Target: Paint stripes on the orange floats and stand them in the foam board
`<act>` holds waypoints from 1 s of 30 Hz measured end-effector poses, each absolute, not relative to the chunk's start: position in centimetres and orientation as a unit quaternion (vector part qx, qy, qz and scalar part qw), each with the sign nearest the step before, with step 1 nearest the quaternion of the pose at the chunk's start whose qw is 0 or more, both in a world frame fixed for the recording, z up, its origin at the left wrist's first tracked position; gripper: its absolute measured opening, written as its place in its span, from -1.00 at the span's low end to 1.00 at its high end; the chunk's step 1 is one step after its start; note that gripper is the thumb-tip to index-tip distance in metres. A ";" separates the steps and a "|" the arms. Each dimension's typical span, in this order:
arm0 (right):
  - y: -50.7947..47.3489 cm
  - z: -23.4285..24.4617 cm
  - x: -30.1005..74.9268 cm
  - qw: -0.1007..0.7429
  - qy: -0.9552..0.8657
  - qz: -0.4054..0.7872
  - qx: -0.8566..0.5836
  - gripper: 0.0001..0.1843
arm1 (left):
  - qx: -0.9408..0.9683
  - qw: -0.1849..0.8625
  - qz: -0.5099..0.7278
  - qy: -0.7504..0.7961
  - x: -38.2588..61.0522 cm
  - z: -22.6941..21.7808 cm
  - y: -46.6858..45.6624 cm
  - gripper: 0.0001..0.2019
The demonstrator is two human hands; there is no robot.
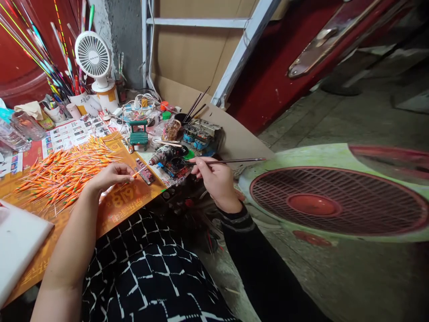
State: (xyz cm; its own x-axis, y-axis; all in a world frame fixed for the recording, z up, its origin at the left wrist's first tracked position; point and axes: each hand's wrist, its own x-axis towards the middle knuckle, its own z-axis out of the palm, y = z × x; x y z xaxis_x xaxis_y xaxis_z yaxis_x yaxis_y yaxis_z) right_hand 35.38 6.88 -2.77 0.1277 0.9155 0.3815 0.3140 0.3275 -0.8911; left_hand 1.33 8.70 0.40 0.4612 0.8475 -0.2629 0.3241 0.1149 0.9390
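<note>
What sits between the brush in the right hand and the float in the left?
A small paint-stained block lies just past the tip of the float in the left hand. A dark paint dish lies beyond it, under the tip of the brush in the right hand; both sit in the gap.

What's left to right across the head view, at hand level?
White board → orange-painted sticks → left hand pinching a thin stick → right hand holding a paintbrush → red fan grille
</note>
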 end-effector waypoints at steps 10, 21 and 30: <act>6.4 -2.8 36.6 0.572 -0.568 0.244 -0.540 -0.61 | 0.634 0.562 0.212 0.488 1.1 -0.2 9.0 -0.65; 5.6 -2.8 37.1 0.505 -0.667 0.252 -0.485 -0.71 | 0.632 0.557 0.199 0.501 1.0 0.0 8.9 -0.68; 3.6 -4.0 36.7 0.607 -0.589 0.250 -0.472 -0.76 | 0.615 0.559 0.200 0.519 0.5 -0.3 8.8 -0.73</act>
State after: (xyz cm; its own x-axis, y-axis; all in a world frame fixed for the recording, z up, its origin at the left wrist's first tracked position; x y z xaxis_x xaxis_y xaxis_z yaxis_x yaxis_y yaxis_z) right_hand 36.74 3.62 -3.96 0.1815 0.8592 0.4784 0.2520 0.4296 -0.8672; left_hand 0.55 8.78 -0.31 0.3813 0.8615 -0.3353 0.4146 0.1648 0.8950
